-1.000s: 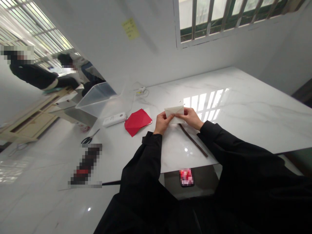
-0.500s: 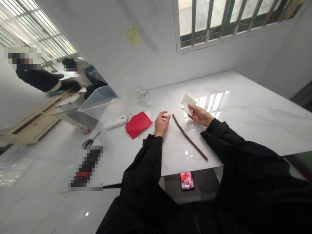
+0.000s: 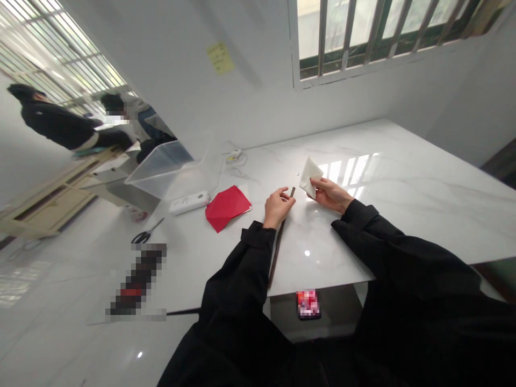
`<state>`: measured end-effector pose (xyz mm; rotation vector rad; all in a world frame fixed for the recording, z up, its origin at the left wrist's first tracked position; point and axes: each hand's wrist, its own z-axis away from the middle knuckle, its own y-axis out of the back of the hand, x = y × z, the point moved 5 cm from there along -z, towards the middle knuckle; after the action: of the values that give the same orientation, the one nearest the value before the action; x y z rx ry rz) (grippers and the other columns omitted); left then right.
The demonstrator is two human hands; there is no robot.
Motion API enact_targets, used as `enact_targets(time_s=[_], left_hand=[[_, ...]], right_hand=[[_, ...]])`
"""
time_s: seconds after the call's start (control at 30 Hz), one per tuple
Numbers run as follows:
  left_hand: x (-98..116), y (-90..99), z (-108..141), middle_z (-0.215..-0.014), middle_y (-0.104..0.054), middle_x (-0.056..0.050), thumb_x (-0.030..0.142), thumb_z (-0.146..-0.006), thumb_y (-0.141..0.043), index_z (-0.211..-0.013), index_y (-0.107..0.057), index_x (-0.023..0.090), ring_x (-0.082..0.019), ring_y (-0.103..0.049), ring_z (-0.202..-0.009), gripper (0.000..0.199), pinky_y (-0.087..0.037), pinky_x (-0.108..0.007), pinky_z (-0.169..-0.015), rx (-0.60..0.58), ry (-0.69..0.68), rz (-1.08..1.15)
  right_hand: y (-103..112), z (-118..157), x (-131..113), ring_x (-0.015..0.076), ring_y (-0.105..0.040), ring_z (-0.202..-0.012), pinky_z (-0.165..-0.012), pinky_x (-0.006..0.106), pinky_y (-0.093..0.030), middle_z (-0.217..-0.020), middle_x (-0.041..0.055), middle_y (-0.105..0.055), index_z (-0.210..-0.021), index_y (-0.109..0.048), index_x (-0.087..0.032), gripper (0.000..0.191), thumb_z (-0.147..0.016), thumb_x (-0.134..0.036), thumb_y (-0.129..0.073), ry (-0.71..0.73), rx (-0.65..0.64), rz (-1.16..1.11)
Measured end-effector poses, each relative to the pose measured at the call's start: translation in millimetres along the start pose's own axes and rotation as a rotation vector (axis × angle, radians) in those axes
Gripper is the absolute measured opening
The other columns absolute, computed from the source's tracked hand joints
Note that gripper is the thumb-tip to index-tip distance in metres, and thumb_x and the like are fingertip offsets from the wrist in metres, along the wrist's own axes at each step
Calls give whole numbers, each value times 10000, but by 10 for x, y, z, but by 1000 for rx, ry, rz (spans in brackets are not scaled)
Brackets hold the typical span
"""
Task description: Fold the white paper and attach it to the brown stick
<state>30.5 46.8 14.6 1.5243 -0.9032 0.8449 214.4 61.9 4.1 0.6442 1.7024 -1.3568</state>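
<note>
My left hand (image 3: 277, 208) is closed around the thin dark stick (image 3: 279, 242), which runs through my fingers from 1 to 7 o'clock; I judge it light and a little stiff, so its middle is a good place for holding. My right hand (image 3: 331, 194) pinches the folded white paper (image 3: 311, 176) at its 10 o'clock; this paper seems light and soft, so the edge is enough for taking it.

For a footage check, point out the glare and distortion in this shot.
Head view: window light glares in pale bars across the white marble table; the wide lens bends the green-barred window and tilts the room; a pixelated dark patch hides an object.
</note>
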Motion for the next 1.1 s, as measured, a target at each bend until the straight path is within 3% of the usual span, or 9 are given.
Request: enact_targets(time_s=[0.17, 0.33, 0.5, 0.63, 0.9, 1.1], left_hand=[[68, -76, 55, -762, -636, -8, 234, -695, -710, -1084, -724, 137, -110, -550, -645, 401, -404, -244, -635, -238, 99, 491], [308, -53, 184, -922, -679, -30, 233, -686, -795, -1144, -693, 168, -82, -543, -680, 474, -410, -227, -652, -402, 88, 726], [470, -7, 267, -1062, -695, -64, 288, -730, -823, -1262, -656, 221, -113, -577, -780, 562, -429, -252, -717, -514, 44, 758], [546, -3, 309, -1042, -685, -57, 263, -738, -824, -1258, -667, 230, -107, -558, -774, 545, -435, -271, -756, -560, -14, 729], [609, 0, 337, -997, -660, -39, 245, -757, -817, -1246, -676, 252, -106, -554, -776, 509, -445, -280, -772, -577, -91, 729], [583, -12, 320, -1031, -671, -57, 283, -745, -839, -1246, -674, 249, -124, -578, -811, 529, -459, -294, -794, -574, -114, 707]], right_hand=[[-38, 14, -33, 253, -684, -1033, -899, 385, -570, -996, 61, -763, -943, -711, -214, 336, -704, -389, -872, 3, -78, -45], [-93, 53, -68, 242, -675, -1044, -956, 413, -532, -1035, 58, -756, -965, -737, -214, 309, -742, -396, -849, 11, -146, -4], [-134, 80, -162, 231, -691, -944, -933, 410, -525, -908, 47, -747, -900, -751, -194, 289, -701, -359, -880, 60, -168, 95], [-123, 94, -279, 213, -686, -892, -892, 386, -536, -871, 35, -728, -854, -738, -198, 278, -685, -354, -895, 134, -158, 151], [-134, 107, -314, 168, -673, -823, -816, 328, -544, -864, 19, -719, -828, -741, -204, 238, -689, -314, -900, 168, -171, 139], [-170, 122, -314, 197, -697, -829, -855, 367, -555, -860, 29, -739, -847, -746, -192, 269, -664, -305, -907, 142, -161, 147]])
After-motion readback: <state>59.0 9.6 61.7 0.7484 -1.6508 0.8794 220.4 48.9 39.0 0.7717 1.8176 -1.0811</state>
